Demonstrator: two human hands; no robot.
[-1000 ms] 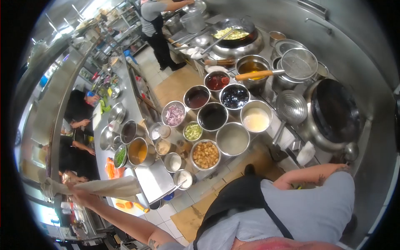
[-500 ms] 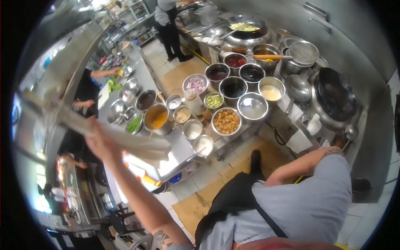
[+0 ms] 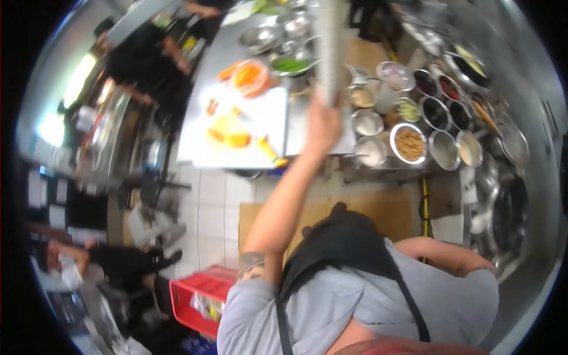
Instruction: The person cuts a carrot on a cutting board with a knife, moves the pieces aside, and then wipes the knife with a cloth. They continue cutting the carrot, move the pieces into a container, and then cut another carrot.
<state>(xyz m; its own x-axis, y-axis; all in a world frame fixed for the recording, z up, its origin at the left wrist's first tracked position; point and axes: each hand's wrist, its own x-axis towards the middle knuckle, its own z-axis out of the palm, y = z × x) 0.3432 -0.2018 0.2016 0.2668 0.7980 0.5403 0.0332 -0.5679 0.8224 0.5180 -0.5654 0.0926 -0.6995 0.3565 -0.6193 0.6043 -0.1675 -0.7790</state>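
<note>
Off-white cloth (image 3: pixel 329 50) is up in your left hand (image 3: pixel 323 124), right out in front of you, a long strip pointing away from your body. Your grip looks closed around its near end, though it's pretty blurry so don't ask me about individual fingers. Can't tell how high it is either, it just cuts across the view between the cutting board side and the cluster of bowls. Your right forearm (image 3: pixel 435 251) bends back toward your waist and the hand is hidden, so no clue what that grip is doing.

Left of the cloth on the steel surface (image 3: pixel 204 74) you've got a white cutting board (image 3: pixel 269 112) with orange pieces (image 3: pixel 236 140) on it, and just beyond it a reddish bowl (image 3: pixel 255 92) of orange shreds. Metal bowl of chopped greens (image 3: pixel 290 64) is near that. On the other side sits a bowl of golden-brown cubes (image 3: pixel 409 144) with pots of dark sauces around it, and a black wok (image 3: pixel 510 213) farther right. Red crate (image 3: pixel 182 302) is down by your left, and someone in black (image 3: pixel 142 56) stands across the surface.
</note>
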